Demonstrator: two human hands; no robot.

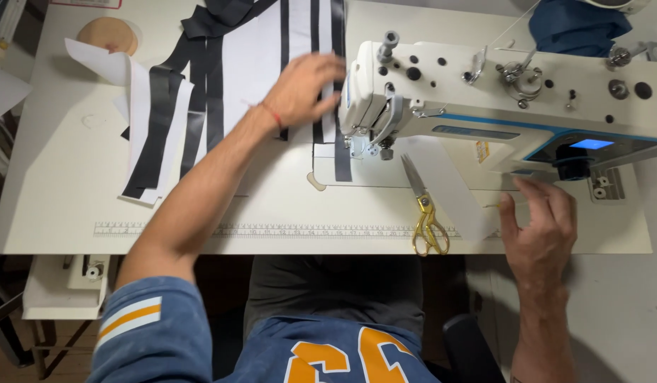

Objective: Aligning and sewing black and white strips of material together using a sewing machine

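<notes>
My left hand [307, 89] lies flat, fingers spread, on black and white fabric strips [300, 35] just left of the head of a white sewing machine [499, 92]. One black strip [342, 159] runs under the needle area [371, 145]. My right hand [540, 223] hovers open at the table's front right, below the machine's blue-lit panel [591, 144], with its fingertips near a white fabric strip [449, 191]. Gold-handled scissors [424, 213] lie between my hands, blades pointing away from me.
More black and white strips [165, 120] hang over the table's left part. A round tan object [108, 34] sits at the back left. A ruler strip [272, 230] runs along the table's front edge. Blue cloth [577, 25] lies behind the machine.
</notes>
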